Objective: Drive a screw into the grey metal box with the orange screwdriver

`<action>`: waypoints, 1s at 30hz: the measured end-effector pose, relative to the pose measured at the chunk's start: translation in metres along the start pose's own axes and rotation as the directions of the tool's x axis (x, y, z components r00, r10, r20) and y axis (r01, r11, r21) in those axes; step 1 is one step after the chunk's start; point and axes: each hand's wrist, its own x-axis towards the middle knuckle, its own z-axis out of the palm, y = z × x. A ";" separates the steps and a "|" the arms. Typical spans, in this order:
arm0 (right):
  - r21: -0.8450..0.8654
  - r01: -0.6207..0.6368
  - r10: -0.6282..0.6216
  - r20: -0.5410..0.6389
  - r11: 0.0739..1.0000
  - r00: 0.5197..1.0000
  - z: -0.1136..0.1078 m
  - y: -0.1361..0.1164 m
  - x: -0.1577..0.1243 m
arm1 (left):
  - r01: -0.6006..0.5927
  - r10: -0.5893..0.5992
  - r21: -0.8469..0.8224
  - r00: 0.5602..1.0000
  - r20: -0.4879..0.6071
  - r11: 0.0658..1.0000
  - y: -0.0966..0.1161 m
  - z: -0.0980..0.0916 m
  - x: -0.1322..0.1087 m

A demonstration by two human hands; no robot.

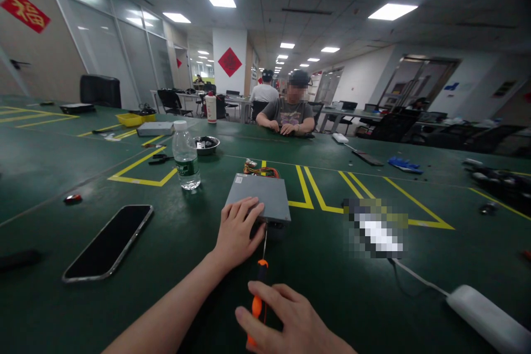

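Observation:
A grey metal computer power supply (265,193) lies on the green table, with a bundle of coloured cables (262,170) at its far side. My left hand (240,227) holds it at the near left corner, fingers over the top and thumb down by the front edge. In my right hand (282,318) is an orange and black screwdriver (263,271), its handle between thumb and fingers. The shaft points away from me and its end meets the front face of the power supply, beside my left thumb. Whatever the tip touches is too small to make out.
Left of the power supply stand a water bottle (186,160) and a metal bowl (206,145); a phone (110,243) lies nearer. On the right are a blurred-out white object (377,232) and a white adapter (485,315) joined by a cable. Across the table sits a person (286,110).

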 end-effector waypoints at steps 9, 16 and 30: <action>0.063 -0.042 0.049 -0.119 0.997 0.992 -0.002 0.005 -0.007 | 0.008 -0.008 0.016 1.000 0.013 1.000 0.000 0.000 0.000; -0.025 0.037 -0.039 -0.069 0.999 0.997 -0.002 0.002 0.003 | 0.000 0.000 0.013 1.000 0.000 1.000 0.000 0.000 0.000; -0.013 -0.001 0.000 -0.082 1.000 0.997 0.003 0.001 -0.001 | 0.017 -0.017 -0.001 1.000 0.012 1.000 0.000 0.000 0.001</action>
